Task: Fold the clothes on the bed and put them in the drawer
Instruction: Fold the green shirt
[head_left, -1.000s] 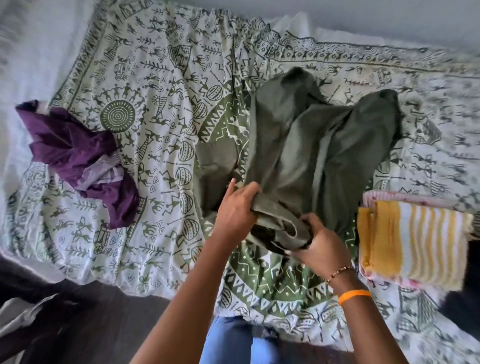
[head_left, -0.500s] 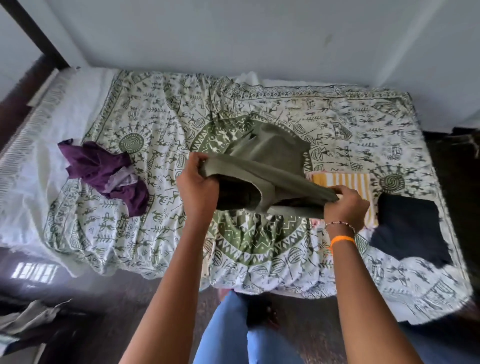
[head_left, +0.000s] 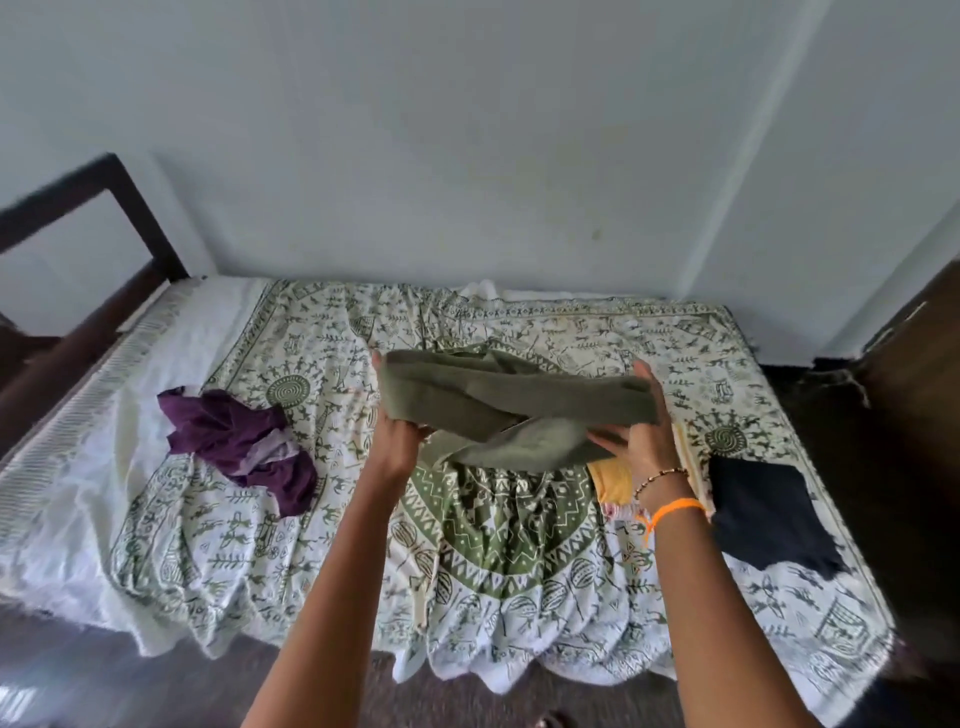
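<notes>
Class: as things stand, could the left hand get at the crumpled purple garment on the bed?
Probably not yet: the left hand grips the olive garment; otherwise nothing blocks the purple garment.

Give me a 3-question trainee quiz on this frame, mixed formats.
1. True or false: the green garment lies flat on the bed.
2. Which garment lies left of the hands? A) purple B) navy C) yellow
3. Fill in: the orange band is on the ___ wrist.

Key
1. False: left hand and right hand hold it up.
2. A: purple garment; navy garment and yellow garment lie right.
3. right
</notes>
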